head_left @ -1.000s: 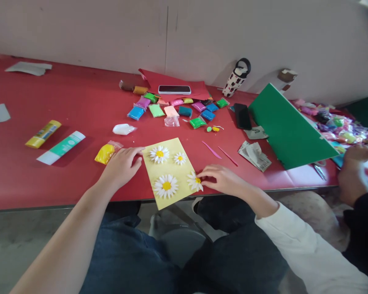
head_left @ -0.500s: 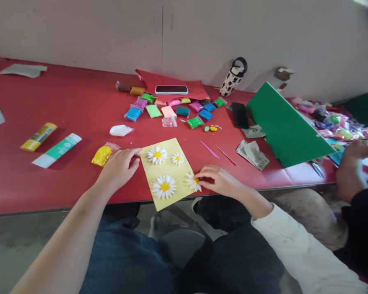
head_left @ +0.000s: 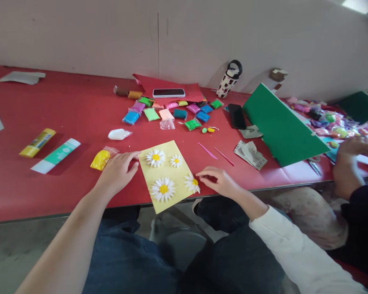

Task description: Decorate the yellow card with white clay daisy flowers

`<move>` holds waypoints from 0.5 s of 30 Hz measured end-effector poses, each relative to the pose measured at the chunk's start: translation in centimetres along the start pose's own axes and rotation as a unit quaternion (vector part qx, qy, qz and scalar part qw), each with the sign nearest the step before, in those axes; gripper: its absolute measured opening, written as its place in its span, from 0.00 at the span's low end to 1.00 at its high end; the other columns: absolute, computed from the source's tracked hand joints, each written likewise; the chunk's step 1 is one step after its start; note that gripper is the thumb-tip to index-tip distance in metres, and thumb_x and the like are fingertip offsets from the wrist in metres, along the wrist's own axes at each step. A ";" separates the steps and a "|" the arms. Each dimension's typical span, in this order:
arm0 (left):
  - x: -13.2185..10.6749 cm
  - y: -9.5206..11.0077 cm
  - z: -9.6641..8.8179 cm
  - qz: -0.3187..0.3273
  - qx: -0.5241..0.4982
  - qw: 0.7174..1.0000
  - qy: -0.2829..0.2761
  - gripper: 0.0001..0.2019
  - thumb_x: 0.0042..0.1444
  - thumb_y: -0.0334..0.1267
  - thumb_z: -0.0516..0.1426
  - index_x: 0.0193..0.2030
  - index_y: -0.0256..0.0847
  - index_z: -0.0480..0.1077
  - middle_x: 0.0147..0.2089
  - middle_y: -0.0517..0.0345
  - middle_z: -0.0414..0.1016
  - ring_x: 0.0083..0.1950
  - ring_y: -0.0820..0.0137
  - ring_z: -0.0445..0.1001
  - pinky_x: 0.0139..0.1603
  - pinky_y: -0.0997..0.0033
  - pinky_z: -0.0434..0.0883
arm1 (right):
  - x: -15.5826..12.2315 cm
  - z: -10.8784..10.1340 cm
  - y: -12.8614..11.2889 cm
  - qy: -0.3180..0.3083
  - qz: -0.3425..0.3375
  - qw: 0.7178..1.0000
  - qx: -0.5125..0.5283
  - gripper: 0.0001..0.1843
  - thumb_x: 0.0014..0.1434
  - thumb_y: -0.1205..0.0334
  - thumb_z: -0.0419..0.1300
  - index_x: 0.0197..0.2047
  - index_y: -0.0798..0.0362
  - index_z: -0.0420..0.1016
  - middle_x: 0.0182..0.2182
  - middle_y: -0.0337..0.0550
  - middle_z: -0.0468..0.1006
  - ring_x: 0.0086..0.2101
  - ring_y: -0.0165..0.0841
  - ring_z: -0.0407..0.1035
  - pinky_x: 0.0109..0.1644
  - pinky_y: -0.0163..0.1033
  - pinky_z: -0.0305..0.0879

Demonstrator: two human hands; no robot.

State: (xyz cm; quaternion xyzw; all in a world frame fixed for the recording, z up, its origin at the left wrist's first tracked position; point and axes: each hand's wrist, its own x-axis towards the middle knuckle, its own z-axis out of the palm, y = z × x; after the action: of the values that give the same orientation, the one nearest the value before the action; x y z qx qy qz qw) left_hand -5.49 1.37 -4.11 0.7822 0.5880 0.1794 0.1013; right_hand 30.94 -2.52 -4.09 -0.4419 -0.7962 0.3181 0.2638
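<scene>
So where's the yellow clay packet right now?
Head view: the packet lies on the table, just left of the left hand, between it and the green-and-white glue stick.

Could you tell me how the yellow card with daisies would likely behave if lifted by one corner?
The yellow card looks thin, so it probably bends easily. Its near corner overhangs the red table without drooping, suggesting some stiffness. The raised daisies look delicate and might crush.

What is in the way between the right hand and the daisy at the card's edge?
Nothing visible. The right hand has its fingers right beside that daisy on the yellow card, nothing between. The left hand rests on the card's other edge.
</scene>
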 end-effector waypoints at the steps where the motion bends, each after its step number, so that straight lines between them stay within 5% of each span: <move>1: 0.0 -0.1 0.0 0.001 0.001 1.000 -0.001 0.20 0.62 0.42 0.48 0.58 0.41 0.66 0.53 0.49 0.76 0.55 0.56 0.71 0.58 0.53 0.67 | -0.1 0.2 0.3 0.029 0.016 0.999 0.026 0.11 0.63 0.59 0.56 0.45 0.49 0.78 0.40 0.46 0.80 0.40 0.35 0.75 0.46 0.42 0.71; 6: -0.1 -0.3 -0.1 -0.003 -0.011 1.000 0.002 0.19 0.62 0.41 0.48 0.56 0.42 0.67 0.55 0.50 0.76 0.57 0.57 0.71 0.60 0.54 0.66 | -0.4 0.9 1.1 0.142 0.083 0.982 0.087 0.13 0.62 0.57 0.54 0.41 0.51 0.78 0.32 0.44 0.80 0.35 0.35 0.75 0.43 0.41 0.72; 15: -0.8 0.9 -0.4 -0.006 -0.007 1.000 -0.005 0.20 0.62 0.39 0.47 0.60 0.42 0.65 0.59 0.48 0.73 0.61 0.58 0.69 0.62 0.51 0.65 | -0.2 1.4 1.1 0.195 0.090 0.973 0.086 0.14 0.61 0.55 0.54 0.39 0.52 0.78 0.29 0.44 0.80 0.32 0.36 0.75 0.40 0.42 0.72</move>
State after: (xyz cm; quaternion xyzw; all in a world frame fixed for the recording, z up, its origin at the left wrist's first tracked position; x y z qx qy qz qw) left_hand -5.03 0.37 -3.54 0.7785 0.5913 0.1789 0.1110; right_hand 30.62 -2.66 -5.87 -0.5405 -0.6560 0.3155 0.4220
